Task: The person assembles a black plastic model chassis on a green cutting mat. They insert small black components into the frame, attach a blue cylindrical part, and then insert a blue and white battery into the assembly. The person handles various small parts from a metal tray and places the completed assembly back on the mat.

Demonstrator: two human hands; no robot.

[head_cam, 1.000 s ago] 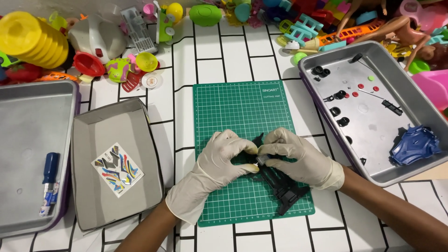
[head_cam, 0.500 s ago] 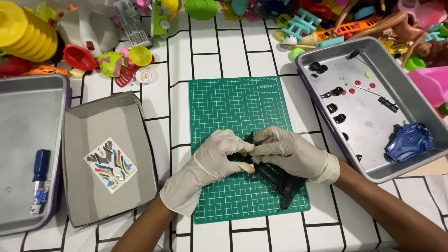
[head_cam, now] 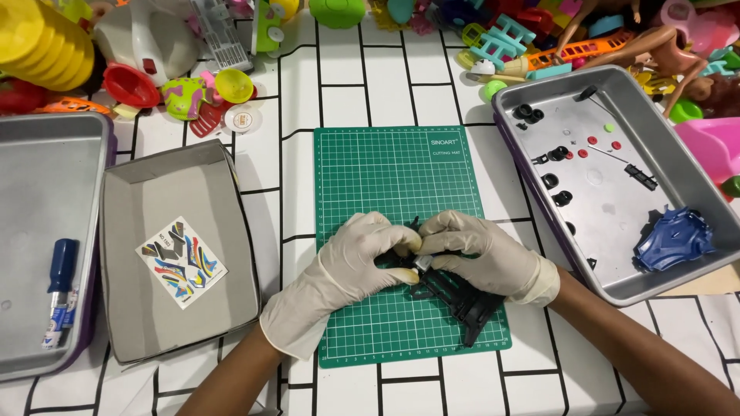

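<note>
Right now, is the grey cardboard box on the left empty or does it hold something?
Not empty. The grey cardboard box lies open-topped and holds one colourful sticker sheet flat on its floor; nothing else shows inside.

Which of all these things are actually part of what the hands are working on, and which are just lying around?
In use:
- left hand and right hand, gloved, together gripping the black plastic frame
- green cutting mat beneath

Lying about:
- blue shell in right tray
- screwdriver
- sticker sheet
- yellow toy

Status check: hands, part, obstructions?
Left hand and right hand both gripping black plastic chassis over green cutting mat. Nothing in the way.
</note>
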